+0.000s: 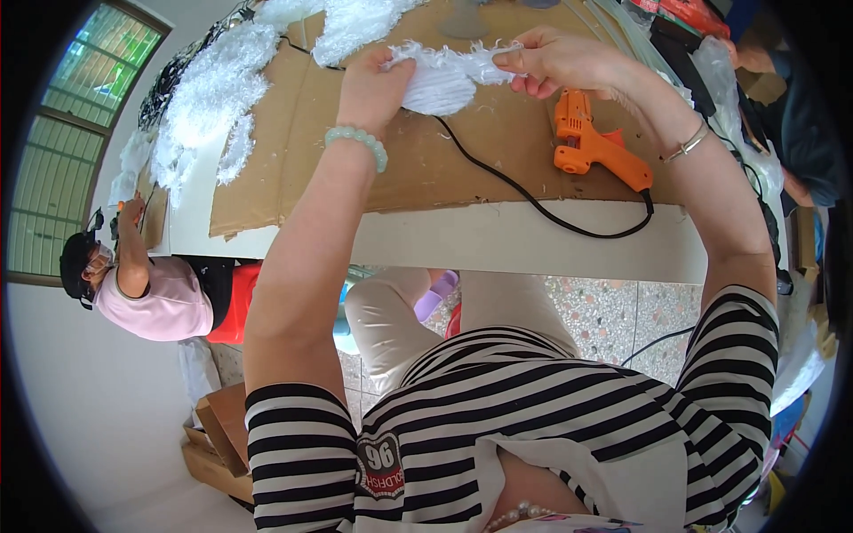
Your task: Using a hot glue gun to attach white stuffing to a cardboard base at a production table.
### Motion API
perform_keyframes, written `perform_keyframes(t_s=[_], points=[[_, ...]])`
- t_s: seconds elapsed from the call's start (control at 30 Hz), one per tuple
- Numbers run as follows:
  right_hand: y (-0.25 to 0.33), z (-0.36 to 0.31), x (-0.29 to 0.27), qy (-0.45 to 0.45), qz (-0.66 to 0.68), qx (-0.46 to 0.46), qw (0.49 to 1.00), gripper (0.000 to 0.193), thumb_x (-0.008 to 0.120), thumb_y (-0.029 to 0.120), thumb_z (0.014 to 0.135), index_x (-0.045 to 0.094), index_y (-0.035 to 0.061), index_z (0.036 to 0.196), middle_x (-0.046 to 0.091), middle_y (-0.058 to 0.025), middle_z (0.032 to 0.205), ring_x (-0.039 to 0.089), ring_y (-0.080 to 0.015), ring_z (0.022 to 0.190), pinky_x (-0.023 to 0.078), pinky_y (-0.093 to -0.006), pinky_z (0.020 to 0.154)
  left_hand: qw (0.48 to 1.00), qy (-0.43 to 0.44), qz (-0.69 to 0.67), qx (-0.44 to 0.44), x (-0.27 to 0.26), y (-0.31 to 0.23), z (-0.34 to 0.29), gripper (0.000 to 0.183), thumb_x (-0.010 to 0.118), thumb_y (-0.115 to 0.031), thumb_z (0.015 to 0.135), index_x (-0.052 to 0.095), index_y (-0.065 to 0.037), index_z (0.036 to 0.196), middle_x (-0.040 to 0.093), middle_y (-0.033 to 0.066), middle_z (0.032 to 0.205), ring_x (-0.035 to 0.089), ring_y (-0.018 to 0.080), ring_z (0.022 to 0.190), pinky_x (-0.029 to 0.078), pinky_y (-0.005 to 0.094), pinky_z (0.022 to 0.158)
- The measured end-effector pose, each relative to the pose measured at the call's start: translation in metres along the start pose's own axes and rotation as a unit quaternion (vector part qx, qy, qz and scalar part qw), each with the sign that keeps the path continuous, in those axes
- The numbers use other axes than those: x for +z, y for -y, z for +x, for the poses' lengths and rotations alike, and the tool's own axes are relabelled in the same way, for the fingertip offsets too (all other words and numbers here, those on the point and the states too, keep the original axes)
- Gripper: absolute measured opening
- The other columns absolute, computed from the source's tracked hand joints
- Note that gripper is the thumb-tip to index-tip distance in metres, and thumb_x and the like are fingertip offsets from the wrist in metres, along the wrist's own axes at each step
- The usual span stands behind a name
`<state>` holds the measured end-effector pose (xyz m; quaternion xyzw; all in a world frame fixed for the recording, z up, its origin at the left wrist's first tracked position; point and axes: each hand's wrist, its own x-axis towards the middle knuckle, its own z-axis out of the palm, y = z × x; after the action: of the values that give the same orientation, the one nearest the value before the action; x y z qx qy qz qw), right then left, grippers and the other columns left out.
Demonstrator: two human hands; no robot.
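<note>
A white piece of ribbed fabric with a shaggy fringe (440,87) is held up between my hands over the cardboard. My left hand (373,89) pinches its left end, thumb on top. At the other end, my right hand (555,62) grips the fringed edge between thumb and fingers. An orange glue gun (593,147) lies on the cardboard below my right hand, touched by neither hand. Its black cord (515,182) loops across the table edge and runs up beneath the fabric.
Brown cardboard (302,169) covers much of the white table (444,240). White shaggy material (218,89) is heaped at the left, with more at the far edge. A co-worker in a pink top (164,298) works at the left. Another person (800,133) is at the right, near plastic bags. Cardboard boxes (218,453) stand lower left.
</note>
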<state>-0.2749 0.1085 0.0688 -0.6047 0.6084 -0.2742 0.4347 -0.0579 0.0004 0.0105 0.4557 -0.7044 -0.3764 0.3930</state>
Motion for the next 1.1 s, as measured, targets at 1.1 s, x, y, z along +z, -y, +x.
perform_keyframes(t_s=[1.1], points=[[0.007, 0.077, 0.052, 0.027, -0.339, -0.197, 0.919, 0.017, 0.062, 0.018, 0.082, 0.064, 0.0015, 0.082, 0.062, -0.0090, 0.084, 0.058, -0.0214, 0.071, 0.045, -0.0325, 0.066, 0.828, -0.019, 0.401, 0.391, -0.037, 0.020, -0.032, 0.034, 0.064, -0.003, 0.069, 0.060, -0.014, 0.101, 0.060, 0.0075, 0.092, 0.061, 0.0285, 0.080, 0.047, 0.0413, 0.073]])
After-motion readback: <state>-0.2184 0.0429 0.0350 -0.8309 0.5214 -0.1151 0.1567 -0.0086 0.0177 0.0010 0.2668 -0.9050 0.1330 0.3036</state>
